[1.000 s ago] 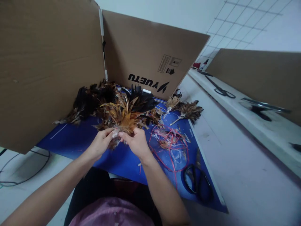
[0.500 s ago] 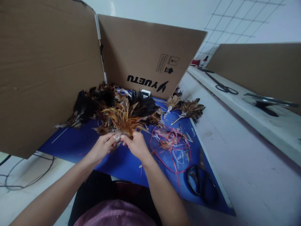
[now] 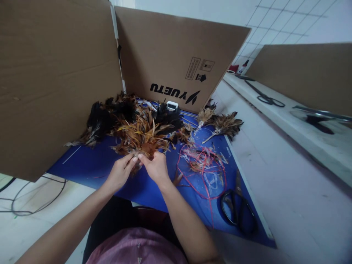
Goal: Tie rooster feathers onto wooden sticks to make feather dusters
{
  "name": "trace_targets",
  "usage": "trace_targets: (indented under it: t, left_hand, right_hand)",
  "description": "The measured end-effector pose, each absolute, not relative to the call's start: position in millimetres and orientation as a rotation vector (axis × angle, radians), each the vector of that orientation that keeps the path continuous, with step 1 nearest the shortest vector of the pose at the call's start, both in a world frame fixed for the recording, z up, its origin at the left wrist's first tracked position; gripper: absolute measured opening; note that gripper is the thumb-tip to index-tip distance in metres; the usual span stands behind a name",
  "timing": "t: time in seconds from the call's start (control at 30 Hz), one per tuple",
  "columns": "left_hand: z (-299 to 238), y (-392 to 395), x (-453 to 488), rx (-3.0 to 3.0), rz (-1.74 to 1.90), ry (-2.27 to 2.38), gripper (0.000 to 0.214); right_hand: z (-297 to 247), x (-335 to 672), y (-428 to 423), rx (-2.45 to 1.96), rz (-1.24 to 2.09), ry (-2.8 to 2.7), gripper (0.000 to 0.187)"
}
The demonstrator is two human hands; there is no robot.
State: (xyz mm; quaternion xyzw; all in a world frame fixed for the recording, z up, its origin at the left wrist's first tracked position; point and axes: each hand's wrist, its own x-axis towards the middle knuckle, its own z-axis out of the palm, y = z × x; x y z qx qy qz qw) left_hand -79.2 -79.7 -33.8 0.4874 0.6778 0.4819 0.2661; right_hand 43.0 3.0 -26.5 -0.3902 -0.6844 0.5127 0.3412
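Note:
Both hands pinch the base of a bunch of brown and golden feathers (image 3: pixel 140 132) over the blue table (image 3: pixel 110 161). My left hand (image 3: pixel 122 170) grips it from the left, thumb and fingers pressed together. My right hand (image 3: pixel 155 167) closes on the same base from the right, the two thumbs almost touching. The feather tips fan out away from me. Behind them lie black feathers (image 3: pixel 167 119) and another dark feather bunch (image 3: pixel 96 121) at the left. What the fingers cover at the base is hidden.
Tangled red string (image 3: pixel 203 165) and black-handled scissors (image 3: pixel 233 209) lie at the right. Beyond are two small feather bunches, one a brown bunch on a stick (image 3: pixel 227 125). Cardboard panels (image 3: pixel 176 55) stand behind and left. A white ledge (image 3: pixel 297 121) holds more scissors (image 3: pixel 266 99).
The view has shifted slightly. The feather bunch has spread and turned a little in my fingers, and both hands keep their pinch at its base.

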Motion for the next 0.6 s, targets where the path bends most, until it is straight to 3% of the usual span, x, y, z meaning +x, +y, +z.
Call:
trace_targets:
  t: [0.37,0.5,0.6]
  left_hand:
    - [-38,-79,-81,1.521,1.276,2.036,0.030]
    - [-35,-79,-91,1.312,1.447,1.960,0.027]
    - [-28,-82,-105,1.000,1.620,1.767,0.027]
  right_hand:
    - [-37,24,2,-0.980,1.493,-1.597,0.020]
    - [-29,29,15,-0.841,1.540,-1.667,0.017]
    - [-23,41,27,-0.897,1.387,-1.783,0.012]
